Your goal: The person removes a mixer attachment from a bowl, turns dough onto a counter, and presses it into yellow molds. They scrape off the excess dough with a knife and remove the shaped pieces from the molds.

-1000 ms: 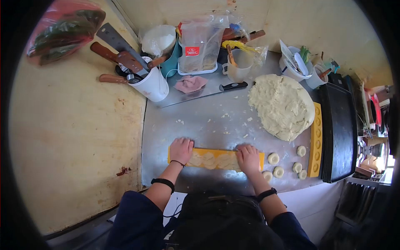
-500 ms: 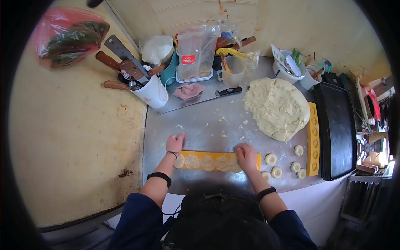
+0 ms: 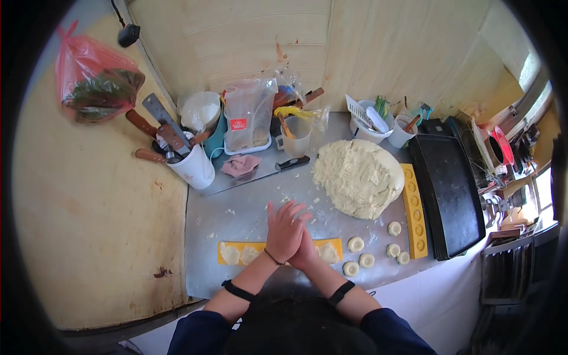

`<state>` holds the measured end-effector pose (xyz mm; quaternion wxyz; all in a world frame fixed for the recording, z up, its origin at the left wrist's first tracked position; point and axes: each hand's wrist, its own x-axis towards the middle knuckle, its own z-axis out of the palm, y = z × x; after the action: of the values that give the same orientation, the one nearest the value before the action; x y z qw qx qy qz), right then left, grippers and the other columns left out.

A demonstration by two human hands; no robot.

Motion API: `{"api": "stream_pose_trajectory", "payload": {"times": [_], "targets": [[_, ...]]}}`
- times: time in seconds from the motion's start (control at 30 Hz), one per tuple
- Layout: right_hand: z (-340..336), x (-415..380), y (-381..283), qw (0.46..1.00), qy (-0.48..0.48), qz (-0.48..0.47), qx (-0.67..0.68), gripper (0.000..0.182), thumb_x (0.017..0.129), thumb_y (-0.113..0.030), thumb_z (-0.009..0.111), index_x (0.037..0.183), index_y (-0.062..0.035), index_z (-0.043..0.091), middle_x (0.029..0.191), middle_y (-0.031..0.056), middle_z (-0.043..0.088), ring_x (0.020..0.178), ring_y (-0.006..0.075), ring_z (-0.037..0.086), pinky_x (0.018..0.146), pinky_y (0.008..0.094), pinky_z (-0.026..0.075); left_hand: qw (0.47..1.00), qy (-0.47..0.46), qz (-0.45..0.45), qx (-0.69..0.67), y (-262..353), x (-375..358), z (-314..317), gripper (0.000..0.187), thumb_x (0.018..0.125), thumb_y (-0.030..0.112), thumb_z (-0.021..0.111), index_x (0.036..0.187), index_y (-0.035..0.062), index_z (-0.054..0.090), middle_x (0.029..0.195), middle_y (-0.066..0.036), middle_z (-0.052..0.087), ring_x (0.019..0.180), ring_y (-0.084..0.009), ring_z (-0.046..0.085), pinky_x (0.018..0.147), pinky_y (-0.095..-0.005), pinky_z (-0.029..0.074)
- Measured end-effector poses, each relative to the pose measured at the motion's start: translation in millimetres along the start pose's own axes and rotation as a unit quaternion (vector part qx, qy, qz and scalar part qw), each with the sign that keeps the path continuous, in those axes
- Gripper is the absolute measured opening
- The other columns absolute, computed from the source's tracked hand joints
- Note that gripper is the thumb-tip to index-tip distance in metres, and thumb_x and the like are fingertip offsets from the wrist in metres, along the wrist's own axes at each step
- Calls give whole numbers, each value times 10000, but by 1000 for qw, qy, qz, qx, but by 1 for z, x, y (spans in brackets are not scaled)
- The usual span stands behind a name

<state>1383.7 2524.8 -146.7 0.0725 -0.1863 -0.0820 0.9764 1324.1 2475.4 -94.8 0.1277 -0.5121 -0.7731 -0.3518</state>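
My left hand (image 3: 284,235) lies against my right hand (image 3: 305,251), palms together, above the middle of a yellow mould strip (image 3: 254,245). The left fingers are stretched and spread apart. Behind them the right hand is partly hidden, and its fingers look extended too. Neither hand holds anything that I can see. Flattened pale dough (image 3: 231,255) fills the mould's hollows at both ends; my hands and wrists cover the centre. To the right lie several small round dough pieces (image 3: 355,244) with dented tops. A large dough mass (image 3: 360,177) rests beyond them.
At right stand a second yellow mould (image 3: 415,213) and a black baking tray (image 3: 448,195). Along the back are a white knife holder (image 3: 195,170), a pink cloth (image 3: 241,165), a black-handled knife (image 3: 292,163), a plastic jug (image 3: 297,142) and a white tub (image 3: 368,131).
Both hands have left the ends of the mould and come together over its middle, the left fingers spreading from a curl. The camera view has shifted, so the table appears lower and further left.
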Motion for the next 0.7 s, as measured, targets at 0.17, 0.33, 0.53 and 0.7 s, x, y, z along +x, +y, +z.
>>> {"api": "stream_pose_trajectory", "payload": {"times": [0.17,0.33,0.53,0.7], "targets": [[-36,16,-49,984,146,-32,-92,297,957,-388,481,947,-117,601,845,5,604,767,134,576,682,249,464,996,-24,-18,-82,-26,-17,-9,254,785,92,608,1032,125,555,1044,-70,578,1033,-291,543,1022,-542,286],[-36,31,-177,655,283,-348,-608,293,915,-207,487,699,-19,548,586,107,547,547,302,516,570,410,411,959,-67,-270,-47,-115,-111,-10,228,756,126,645,957,81,546,765,-65,576,814,-289,562,881,-461,390],[-53,55,-272,257,298,-402,-827,229,877,-197,525,1035,-34,560,1188,183,515,1108,351,485,924,451,379,952,-93,-287,41,-139,-152,-21,166,769,135,606,920,83,562,782,-62,596,858,-274,572,1032,-492,299],[-76,74,-277,205,340,-291,-871,585,882,-254,464,1422,-100,304,1494,185,222,1391,346,189,1131,505,117,956,-61,-282,61,-144,-153,-9,141,777,170,606,890,89,587,821,-62,617,889,-257,578,1067,-491,264]]}}
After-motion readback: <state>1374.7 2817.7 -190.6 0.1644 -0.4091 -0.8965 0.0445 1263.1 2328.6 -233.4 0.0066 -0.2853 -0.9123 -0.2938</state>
